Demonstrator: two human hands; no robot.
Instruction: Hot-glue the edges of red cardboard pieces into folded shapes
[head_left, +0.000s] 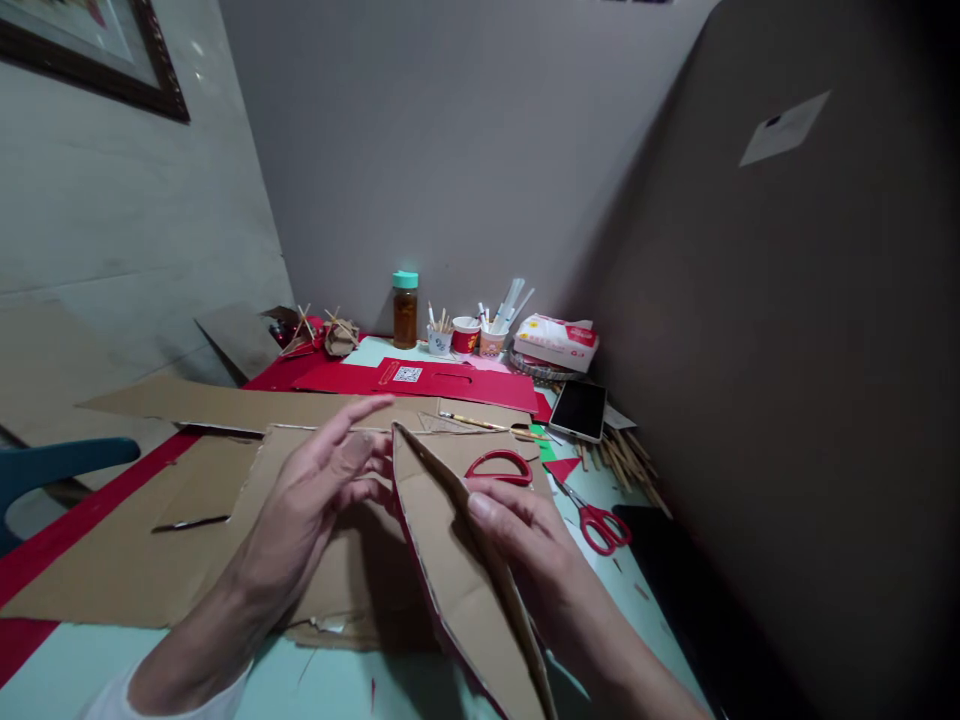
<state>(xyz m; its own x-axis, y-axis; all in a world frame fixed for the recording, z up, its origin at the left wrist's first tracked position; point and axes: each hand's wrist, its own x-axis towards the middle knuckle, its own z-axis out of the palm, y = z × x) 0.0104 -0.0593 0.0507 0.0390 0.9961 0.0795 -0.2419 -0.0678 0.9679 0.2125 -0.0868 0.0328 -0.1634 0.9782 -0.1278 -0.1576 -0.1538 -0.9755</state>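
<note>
A folded piece of cardboard [442, 560], brown on the inside with a red outer edge, stands tilted in front of me with its pointed end away from me. My right hand [517, 530] pinches its right flap between thumb and fingers. Beside its left edge is my left hand [330, 480], fingers apart and index finger stretched out; some fingertips are at or behind the edge, and contact is unclear. Larger cardboard sheets [202, 570] lie beneath. Just beyond my right hand shows a red scissor handle [499, 460], its blades hidden.
Red-handled scissors [602, 528], a phone [579, 410] and cardboard strips [626, 460] lie at right. A pencil [480, 422] rests on cardboard. Behind are a red sheet [345, 378], a bottle [405, 315], several paper cups [466, 337] and a tissue pack [556, 343]. A blue chair [67, 460] stands left.
</note>
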